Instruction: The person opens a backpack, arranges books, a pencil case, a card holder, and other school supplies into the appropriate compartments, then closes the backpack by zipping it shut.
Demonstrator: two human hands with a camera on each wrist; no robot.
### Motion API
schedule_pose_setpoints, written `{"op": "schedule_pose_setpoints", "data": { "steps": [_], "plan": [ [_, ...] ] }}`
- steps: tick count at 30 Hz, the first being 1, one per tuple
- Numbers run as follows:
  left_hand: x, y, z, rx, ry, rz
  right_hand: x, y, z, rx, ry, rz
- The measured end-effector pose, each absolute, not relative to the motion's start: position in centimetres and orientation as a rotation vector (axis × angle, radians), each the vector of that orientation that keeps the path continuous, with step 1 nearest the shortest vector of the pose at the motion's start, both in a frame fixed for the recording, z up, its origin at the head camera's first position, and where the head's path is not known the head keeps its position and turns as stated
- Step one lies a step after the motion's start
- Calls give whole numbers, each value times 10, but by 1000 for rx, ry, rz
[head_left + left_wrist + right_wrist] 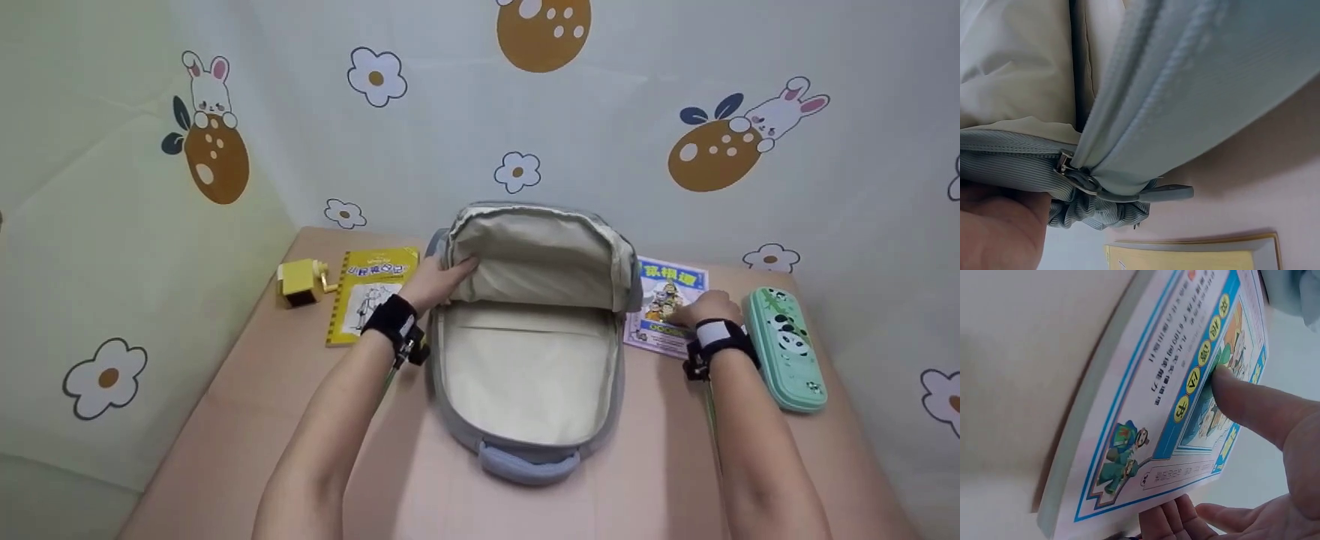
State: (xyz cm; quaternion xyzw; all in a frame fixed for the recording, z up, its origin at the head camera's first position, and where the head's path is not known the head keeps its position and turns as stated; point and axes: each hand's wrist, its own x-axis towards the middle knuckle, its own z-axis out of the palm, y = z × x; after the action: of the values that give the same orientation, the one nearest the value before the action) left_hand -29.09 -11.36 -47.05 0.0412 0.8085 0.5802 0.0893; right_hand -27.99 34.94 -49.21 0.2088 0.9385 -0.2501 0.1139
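A grey-blue backpack lies unzipped in the middle of the table, its pale lining showing and its front flap raised at the far side. My left hand grips the left edge of that flap; in the left wrist view, its fingers are partly hidden behind the striped fabric, next to a zipper pull. Right of the bag, my right hand holds a comic-style book by its right edge. The right wrist view shows the thumb on the cover and the other fingers at and under the edge.
A yellow spiral-edged book lies left of the backpack, beside a yellow box-shaped pencil sharpener with a crank. A mint panda pencil case lies near the right table edge. Printed cloth hangs behind and at the sides.
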Motion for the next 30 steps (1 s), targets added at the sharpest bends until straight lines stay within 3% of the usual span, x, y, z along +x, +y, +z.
{"op": "schedule_pose_setpoints", "data": {
  "steps": [30],
  "plan": [
    [-287,-116,-469,111,2448,1653,-283,342,-494,674,2718,-761]
  ]
}}
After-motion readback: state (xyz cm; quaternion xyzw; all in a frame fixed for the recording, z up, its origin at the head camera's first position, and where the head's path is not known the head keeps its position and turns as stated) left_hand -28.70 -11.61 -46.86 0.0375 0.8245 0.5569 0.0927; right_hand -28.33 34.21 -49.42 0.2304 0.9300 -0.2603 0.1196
